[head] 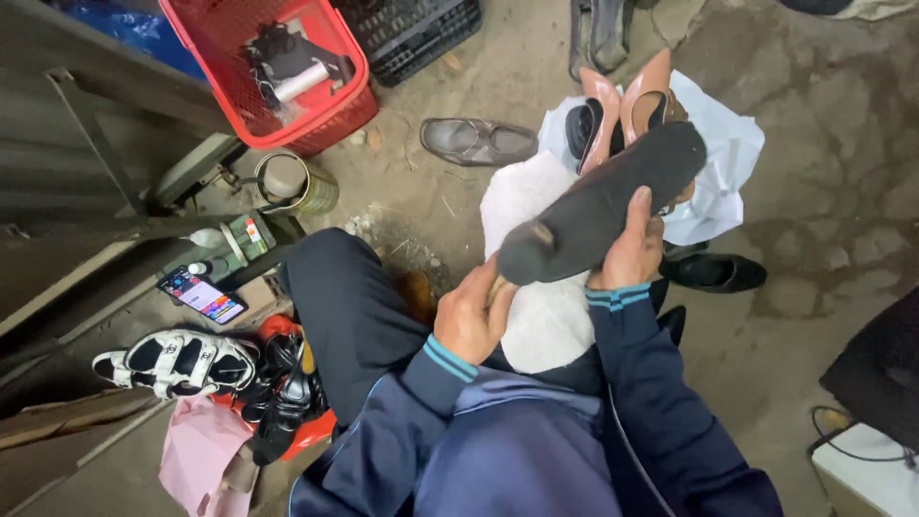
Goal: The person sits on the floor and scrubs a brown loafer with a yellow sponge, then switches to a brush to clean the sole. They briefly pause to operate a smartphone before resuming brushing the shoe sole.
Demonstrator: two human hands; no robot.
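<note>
While lying sole-up over lap, dark shoe (598, 206) is resting above white cloth (536, 278). Right hand (632, 251) is gripping shoe's side, fingers wrapping it, thumb up. Left hand (471, 316) is sitting at heel end, fingers curling under; exact grip unclear. Pink heels (627, 101) are lying just beyond, red basket (287, 67) well apart on floor.
</note>
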